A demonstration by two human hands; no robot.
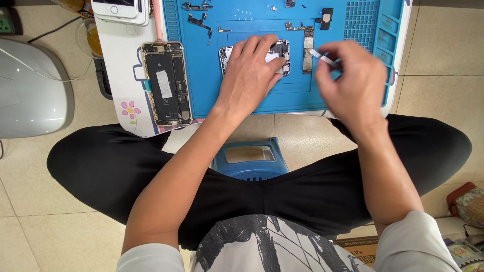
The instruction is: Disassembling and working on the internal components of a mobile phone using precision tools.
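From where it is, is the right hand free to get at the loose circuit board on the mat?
Probably yes: the right hand, holding tweezers, hovers just beside the circuit board, which lies uncovered on the blue mat.

A white smartphone (120, 10) with a pale, lit screen lies at the top edge of the bench (118, 60), left of the blue mat. A white rectangular label (164, 84) sits on the black battery of an opened phone (166, 83). A brown cardboard box (360, 248) shows at the bottom right, with a patterned red package (468, 203) near the right edge.
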